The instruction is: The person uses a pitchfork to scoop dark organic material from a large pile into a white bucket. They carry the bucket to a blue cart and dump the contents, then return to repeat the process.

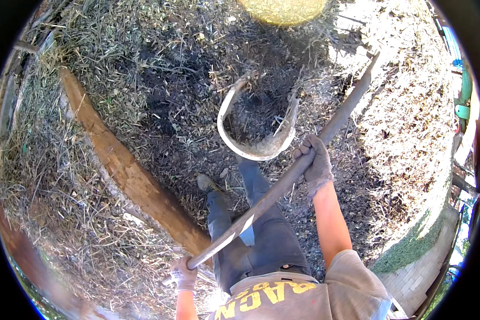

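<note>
A long wooden handle (282, 186) runs slantwise across my body, from low on the left to the upper right. Near its lower end my gloved left hand (184, 274) is closed around it. Further up, my right hand (319, 162), in a grey-brown glove, grips the shaft with its fingers wrapped over. The far end of the handle meets the sunlit straw, and I cannot make out what tool head is there, if any. Just left of my right hand stands a dirty white tub (258, 154) with dark, loose matter inside its curved rim.
A thick brown log (128, 165) lies along my left side. Straw and dark mulch (170, 101) cover the ground around my feet. At the top edge sits a round yellow thing (282, 12), partly cut off. Paving (416, 285) and a strip of green clippings (410, 248) border the right.
</note>
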Action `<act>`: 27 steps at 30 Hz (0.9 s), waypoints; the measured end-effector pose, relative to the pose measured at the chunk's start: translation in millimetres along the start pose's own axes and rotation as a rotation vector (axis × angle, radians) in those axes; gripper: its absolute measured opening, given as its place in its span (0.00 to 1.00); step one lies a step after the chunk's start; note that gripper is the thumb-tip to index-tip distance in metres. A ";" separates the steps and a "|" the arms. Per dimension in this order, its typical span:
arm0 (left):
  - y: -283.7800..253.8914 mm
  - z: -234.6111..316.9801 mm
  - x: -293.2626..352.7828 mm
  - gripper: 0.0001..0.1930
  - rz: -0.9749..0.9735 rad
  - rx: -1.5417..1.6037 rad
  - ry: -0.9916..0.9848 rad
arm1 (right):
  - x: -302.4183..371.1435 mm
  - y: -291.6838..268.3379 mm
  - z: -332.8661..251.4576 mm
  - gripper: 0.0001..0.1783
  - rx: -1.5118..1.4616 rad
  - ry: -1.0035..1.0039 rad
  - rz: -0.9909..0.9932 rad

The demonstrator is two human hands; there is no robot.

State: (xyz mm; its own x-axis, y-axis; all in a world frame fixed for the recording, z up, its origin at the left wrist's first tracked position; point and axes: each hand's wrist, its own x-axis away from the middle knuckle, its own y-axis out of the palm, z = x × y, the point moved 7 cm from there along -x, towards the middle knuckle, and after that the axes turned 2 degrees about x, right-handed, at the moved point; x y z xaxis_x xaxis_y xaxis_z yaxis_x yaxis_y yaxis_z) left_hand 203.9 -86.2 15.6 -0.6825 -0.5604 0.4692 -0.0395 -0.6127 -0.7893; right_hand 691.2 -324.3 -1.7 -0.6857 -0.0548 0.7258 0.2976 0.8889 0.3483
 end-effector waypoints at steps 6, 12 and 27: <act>15.1 95.2 -27.2 0.13 -0.202 0.156 -0.217 | -119.4 46.3 -21.6 0.07 0.130 0.038 -0.046; 4.1 125.8 -18.8 0.20 -0.492 0.195 -0.438 | -163.0 28.1 34.9 0.08 0.269 0.210 0.098; -38.8 -73.7 187.8 0.20 -0.716 -0.110 -0.594 | 109.4 -55.6 192.6 0.09 0.234 0.545 0.310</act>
State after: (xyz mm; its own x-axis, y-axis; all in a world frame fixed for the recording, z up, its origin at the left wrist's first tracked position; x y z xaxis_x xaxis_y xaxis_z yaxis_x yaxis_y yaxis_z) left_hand 23.5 -126.7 105.2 0.0148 -0.2812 0.9595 -0.3960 -0.8828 -0.2526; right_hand 471.7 -292.1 -55.9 -0.1398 0.0516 0.9888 0.2327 0.9724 -0.0179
